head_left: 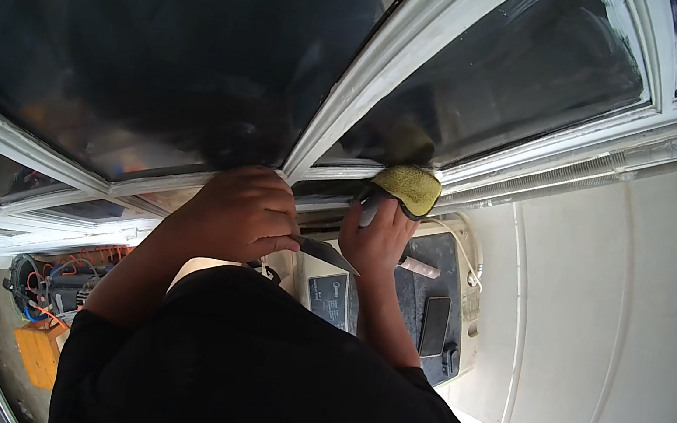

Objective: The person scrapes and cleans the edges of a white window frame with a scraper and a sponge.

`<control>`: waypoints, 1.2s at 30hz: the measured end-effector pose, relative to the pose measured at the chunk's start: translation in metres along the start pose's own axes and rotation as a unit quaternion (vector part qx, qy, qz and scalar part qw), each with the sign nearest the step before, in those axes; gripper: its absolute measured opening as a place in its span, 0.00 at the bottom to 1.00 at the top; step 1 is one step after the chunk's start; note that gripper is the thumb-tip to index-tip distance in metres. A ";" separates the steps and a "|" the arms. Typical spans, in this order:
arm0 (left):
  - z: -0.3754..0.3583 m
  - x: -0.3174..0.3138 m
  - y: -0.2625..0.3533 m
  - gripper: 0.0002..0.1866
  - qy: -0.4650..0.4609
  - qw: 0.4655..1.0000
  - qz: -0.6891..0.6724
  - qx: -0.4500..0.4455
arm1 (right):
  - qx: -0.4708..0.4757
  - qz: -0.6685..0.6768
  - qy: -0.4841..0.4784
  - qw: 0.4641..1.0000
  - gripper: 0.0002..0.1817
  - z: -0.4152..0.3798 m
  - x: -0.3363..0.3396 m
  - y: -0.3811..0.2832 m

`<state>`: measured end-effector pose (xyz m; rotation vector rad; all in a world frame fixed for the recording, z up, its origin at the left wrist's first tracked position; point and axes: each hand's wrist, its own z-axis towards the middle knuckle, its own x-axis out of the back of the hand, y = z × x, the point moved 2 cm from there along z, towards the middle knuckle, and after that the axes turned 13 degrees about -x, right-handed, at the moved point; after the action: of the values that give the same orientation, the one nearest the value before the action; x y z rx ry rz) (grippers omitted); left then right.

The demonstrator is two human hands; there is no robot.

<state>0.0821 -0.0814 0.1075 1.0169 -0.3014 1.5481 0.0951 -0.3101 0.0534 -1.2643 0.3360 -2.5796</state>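
My left hand (245, 216) is closed at the lower edge of the white window frame. From its fingers a thin, flat metal blade (330, 254), like a putty knife's, points toward my right wrist; its handle is hidden. My right hand (379, 237) is wrapped around a yellow-green cloth pad (409, 189) with a dark edge. The pad is up against the bottom corner of the frame, near the dark glass pane (491, 85). Something grey shows between my right thumb and the pad, too covered to name.
Below my right hand, a dark-topped unit (427, 265) bears a phone (434, 326) and a pinkish tube (420, 267). A corrugated conduit (565, 178) runs along the pale wall (576, 276). At lower left are orange-cabled equipment (71, 280) and a yellow wooden block (37, 354).
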 end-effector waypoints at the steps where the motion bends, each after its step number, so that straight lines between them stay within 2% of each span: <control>1: 0.000 -0.001 0.000 0.11 0.002 1.000 -0.001 -0.002 | 0.009 -0.024 -0.006 1.000 0.21 0.002 0.003 0.002; 2: 0.000 -0.001 0.000 0.11 0.001 1.000 0.004 0.000 | 0.009 -0.027 -0.005 1.000 0.21 0.005 0.005 0.010; 4: -0.001 -0.002 0.000 0.10 0.001 1.000 0.008 0.000 | -0.092 -0.010 -0.061 0.994 0.30 0.012 0.004 0.029; 8: 0.000 -0.002 0.000 0.11 0.008 1.000 0.011 -0.008 | -0.024 0.061 -0.049 0.997 0.31 -0.003 -0.009 0.023; 13: 0.000 -0.002 0.000 0.11 0.017 1.000 0.011 -0.006 | -0.035 0.048 -0.082 0.995 0.39 -0.008 -0.027 0.036; 15: 0.000 -0.003 0.000 0.12 0.023 1.000 0.010 -0.016 | 0.007 0.059 -0.034 0.998 0.42 -0.005 -0.024 0.034; 19: 0.000 -0.002 0.000 0.13 0.002 1.000 0.014 -0.014 | 0.023 0.010 0.008 1.000 0.46 0.014 -0.022 0.039; 23: 0.000 -0.002 0.000 0.12 0.015 0.999 0.028 -0.028 | 0.027 0.010 0.058 0.998 0.44 0.041 -0.012 0.045; 27: -0.001 -0.004 -0.001 0.12 0.022 0.999 0.027 -0.034 | 0.040 0.084 0.110 0.990 0.38 0.083 0.023 0.024; 29: -0.002 -0.005 -0.001 0.12 0.022 0.999 0.031 -0.035 | 0.043 0.143 0.171 0.974 0.37 0.108 0.042 0.013; 32: -0.002 -0.004 0.000 0.12 0.021 0.998 0.038 -0.034 | 0.066 0.141 0.250 0.956 0.36 0.145 0.076 -0.007; 33: -0.002 -0.004 0.000 0.12 0.021 0.998 0.040 -0.033 | 0.034 0.154 0.238 0.958 0.37 0.154 0.087 -0.012; 36: -0.003 -0.004 0.000 0.12 0.005 0.999 0.036 -0.020 | 0.039 0.117 0.253 0.959 0.31 0.174 0.113 -0.024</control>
<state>0.0802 -0.0817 0.1028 0.9757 -0.3633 1.6049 0.1639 -0.3407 0.2488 -0.4824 0.4402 -2.6376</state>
